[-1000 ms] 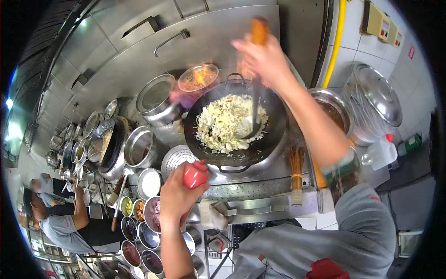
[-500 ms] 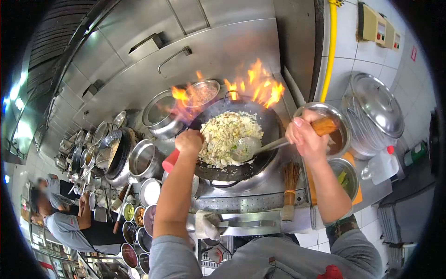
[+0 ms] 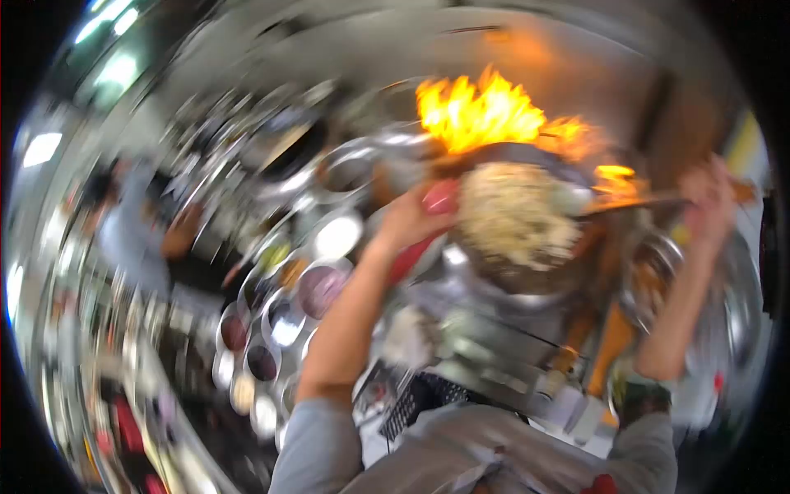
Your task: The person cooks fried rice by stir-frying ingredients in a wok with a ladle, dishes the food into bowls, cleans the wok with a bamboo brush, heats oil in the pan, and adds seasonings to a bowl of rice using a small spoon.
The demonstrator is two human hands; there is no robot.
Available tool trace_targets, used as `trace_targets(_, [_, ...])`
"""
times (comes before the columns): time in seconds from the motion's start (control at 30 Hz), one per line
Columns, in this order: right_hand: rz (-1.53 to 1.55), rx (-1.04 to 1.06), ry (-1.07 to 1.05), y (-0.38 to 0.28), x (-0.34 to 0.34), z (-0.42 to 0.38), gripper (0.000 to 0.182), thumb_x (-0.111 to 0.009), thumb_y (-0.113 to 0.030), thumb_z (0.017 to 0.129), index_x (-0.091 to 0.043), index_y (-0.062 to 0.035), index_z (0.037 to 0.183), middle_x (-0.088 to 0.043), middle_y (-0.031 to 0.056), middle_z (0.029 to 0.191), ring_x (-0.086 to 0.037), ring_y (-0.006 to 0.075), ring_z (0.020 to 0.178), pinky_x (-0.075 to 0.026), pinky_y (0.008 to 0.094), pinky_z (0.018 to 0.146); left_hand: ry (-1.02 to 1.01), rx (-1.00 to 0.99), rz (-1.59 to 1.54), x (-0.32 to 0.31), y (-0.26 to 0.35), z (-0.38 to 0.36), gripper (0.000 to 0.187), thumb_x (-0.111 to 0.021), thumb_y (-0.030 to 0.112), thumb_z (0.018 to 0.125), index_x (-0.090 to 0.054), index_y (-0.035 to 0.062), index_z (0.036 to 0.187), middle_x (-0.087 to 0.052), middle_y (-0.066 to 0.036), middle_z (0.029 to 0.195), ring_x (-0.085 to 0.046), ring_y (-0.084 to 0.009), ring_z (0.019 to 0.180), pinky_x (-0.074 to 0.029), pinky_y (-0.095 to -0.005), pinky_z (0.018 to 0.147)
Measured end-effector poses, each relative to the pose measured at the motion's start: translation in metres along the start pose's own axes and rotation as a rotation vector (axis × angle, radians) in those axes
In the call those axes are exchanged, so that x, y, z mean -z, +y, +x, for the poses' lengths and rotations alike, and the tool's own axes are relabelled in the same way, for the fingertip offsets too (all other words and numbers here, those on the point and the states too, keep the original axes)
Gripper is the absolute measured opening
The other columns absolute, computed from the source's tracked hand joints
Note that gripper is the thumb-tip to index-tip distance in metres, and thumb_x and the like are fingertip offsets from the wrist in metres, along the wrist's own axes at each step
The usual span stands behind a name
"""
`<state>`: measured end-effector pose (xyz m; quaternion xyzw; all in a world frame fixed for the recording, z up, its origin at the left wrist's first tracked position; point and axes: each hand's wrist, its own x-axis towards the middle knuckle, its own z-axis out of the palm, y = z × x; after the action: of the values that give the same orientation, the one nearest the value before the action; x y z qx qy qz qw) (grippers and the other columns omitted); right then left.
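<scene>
My left hand (image 3: 415, 218) is closed at the left edge of the black wok (image 3: 514, 284), around something red (image 3: 442, 198) whose kind blur hides. Pale fried rice (image 3: 514, 210) with bits mixed through it is heaped in the wok. My right hand (image 3: 708, 198) grips the wooden handle of a metal ladle (image 3: 634, 204). The ladle's bowl is at the right side of the rice. Tall flames (image 3: 485, 107) rise behind the wok, and smaller ones burn at its right.
Left of the wok stand metal pots (image 3: 346, 169) and several ingredient bowls, one with purple contents (image 3: 322, 288). A metal bowl (image 3: 654, 272) is at the right, beside a bamboo brush (image 3: 568, 354). A co-worker in a grey shirt (image 3: 127, 230) stands at the far left.
The view has swung and blurred, so the wok appears farther right. The flames are larger. The rice has bunched together, and the ladle has shifted towards the heap's upper right.
</scene>
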<state>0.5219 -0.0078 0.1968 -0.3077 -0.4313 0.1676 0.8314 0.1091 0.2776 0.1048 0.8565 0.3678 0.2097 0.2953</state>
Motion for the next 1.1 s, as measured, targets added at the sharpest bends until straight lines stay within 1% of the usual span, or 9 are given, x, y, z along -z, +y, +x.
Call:
trace_targets(0.03, [-0.020, -0.039, -0.024, 0.009, 0.012, 0.024, 0.019, -0.050, -0.018, 0.099, -0.059, -0.0049, 0.109, -0.040, -0.0041, 0.062, -0.038, 0.0073, 0.054, -0.031, 0.0242, 0.047, 0.076, 0.049, -0.146, 0.016, -0.013, -0.026, 0.075, -0.080, 0.046, 0.068, -0.055, 0.0109, 0.130, -0.066, -0.022, 0.114, -0.064, -0.0370, 0.108, -0.050, -0.0419, 0.092])
trace_targets(0.13, [-0.134, -0.144, -0.104, 0.037, 0.005, 0.076, 0.012, -0.051, -0.020, 0.097, -0.053, -0.0099, 0.091, -0.039, -0.0030, 0.057, -0.037, 0.0103, 0.050, -0.032, 0.0274, 0.046, 0.418, 0.159, -0.155, 0.074, -0.028, -0.119, 0.073, -0.083, 0.036, 0.067, -0.054, 0.0059, 0.127, -0.065, -0.021, 0.113, -0.064, -0.0359, 0.104, -0.050, -0.0415, 0.090])
trace_targets(0.33, [-0.214, -0.229, -0.232, 0.079, -0.051, 0.116, 0.039, -0.054, -0.024, 0.094, -0.041, -0.0199, 0.057, -0.036, -0.0008, 0.048, -0.036, 0.0162, 0.042, -0.035, 0.0338, 0.042, 1.072, 0.360, 0.022, 0.101, -0.098, -0.254, 0.068, -0.085, 0.021, 0.069, -0.050, 0.0043, 0.125, -0.066, -0.017, 0.113, -0.066, -0.0299, 0.105, -0.050, -0.0385, 0.091])
trace_targets(0.37, [-0.377, -0.091, -0.294, 0.067, -0.089, 0.095, 0.038, -0.053, -0.024, 0.094, -0.043, -0.0199, 0.058, -0.036, -0.0015, 0.048, -0.036, 0.0154, 0.042, -0.033, 0.0326, 0.042, 1.152, 0.399, 0.042, 0.093, -0.110, -0.267, 0.069, -0.085, 0.019, 0.069, -0.050, 0.0042, 0.126, -0.066, -0.017, 0.113, -0.065, -0.0301, 0.105, -0.050, -0.0385, 0.092])
trace_targets(0.57, [-0.288, -0.136, -0.199, 0.144, -0.103, 0.110, 0.034, -0.055, -0.025, 0.091, -0.044, -0.0202, 0.059, -0.034, -0.0025, 0.050, -0.037, 0.0146, 0.047, -0.027, 0.0324, 0.045, 1.316, 0.495, 0.056, 0.061, -0.156, -0.301, 0.070, -0.082, 0.012, 0.071, -0.046, -0.0008, 0.130, -0.058, -0.022, 0.119, -0.059, -0.0369, 0.110, -0.046, -0.0410, 0.095])
trace_targets(0.8, [-0.449, -0.103, -0.268, 0.106, -0.167, 0.050, 0.027, -0.055, -0.024, 0.093, -0.052, -0.0166, 0.067, -0.042, -0.0024, 0.053, -0.043, 0.0134, 0.051, -0.031, 0.0302, 0.048, 1.417, 0.586, 0.014, 0.071, -0.139, -0.311, 0.068, -0.082, 0.009, 0.072, -0.046, 0.0016, 0.129, -0.060, -0.017, 0.118, -0.060, -0.0293, 0.109, -0.046, -0.0377, 0.095])
trace_targets(0.97, [-0.392, -0.194, -0.462, 0.099, -0.195, 0.006, 0.027, -0.054, -0.024, 0.095, -0.054, -0.0145, 0.069, -0.044, -0.0025, 0.053, -0.046, 0.0129, 0.051, -0.031, 0.0298, 0.048, 1.434, 0.645, 0.017, 0.053, -0.175, -0.320, 0.074, -0.083, 0.011, 0.072, -0.042, 0.0022, 0.132, -0.058, -0.019, 0.120, -0.059, -0.0320, 0.110, -0.046, -0.0395, 0.096])
trace_targets(1.0, [-0.502, -0.108, -0.029, 0.102, -0.213, 0.013, 0.026, -0.054, -0.025, 0.095, -0.056, -0.0144, 0.071, -0.043, -0.0020, 0.054, -0.045, 0.0131, 0.051, -0.031, 0.0300, 0.048, 1.426, 0.673, 0.016, 0.050, -0.181, -0.319, 0.075, -0.083, 0.012, 0.072, -0.041, 0.0021, 0.133, -0.057, -0.019, 0.121, -0.058, -0.0326, 0.111, -0.045, -0.0399, 0.096])
trace_targets(1.1, [-0.512, -0.003, -0.059, 0.113, -0.189, 0.013, 0.023, -0.056, -0.024, 0.095, -0.059, -0.0138, 0.074, -0.042, -0.0018, 0.055, -0.043, 0.0132, 0.050, -0.031, 0.0302, 0.047, 1.404, 0.735, 0.031, 0.031, -0.205, -0.327, 0.080, -0.083, 0.014, 0.072, -0.037, 0.0006, 0.137, -0.053, -0.023, 0.127, -0.054, -0.0348, 0.118, -0.041, -0.0410, 0.102])
